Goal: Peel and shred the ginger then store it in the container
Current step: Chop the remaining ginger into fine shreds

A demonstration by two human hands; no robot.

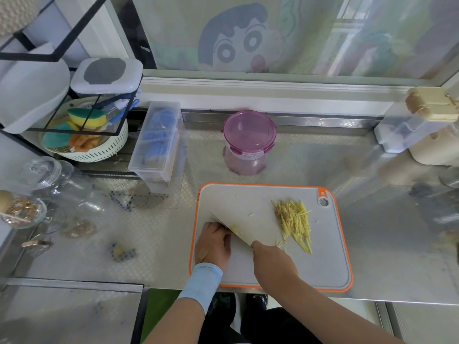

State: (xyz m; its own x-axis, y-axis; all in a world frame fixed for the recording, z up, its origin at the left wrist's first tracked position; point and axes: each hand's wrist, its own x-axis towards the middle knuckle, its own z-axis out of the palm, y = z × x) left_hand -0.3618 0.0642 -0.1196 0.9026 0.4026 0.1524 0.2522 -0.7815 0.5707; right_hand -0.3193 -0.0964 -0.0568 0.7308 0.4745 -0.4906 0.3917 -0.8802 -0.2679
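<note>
Pinning the ginger piece (pixel 233 228) to the cutting board (pixel 323 256) under the curled left hand (pixel 215 243), gripping the knife (pixel 242 235) in the right hand (pixel 272 261) beside the shredded ginger (pixel 294 223), with the lidded container (pixel 249 142) beyond on the table (pixel 385 244).

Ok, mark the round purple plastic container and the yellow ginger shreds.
Round purple plastic container (pixel 249 131): head view, centre of lid.
Yellow ginger shreds (pixel 294 220): head view, middle of pile.
</note>
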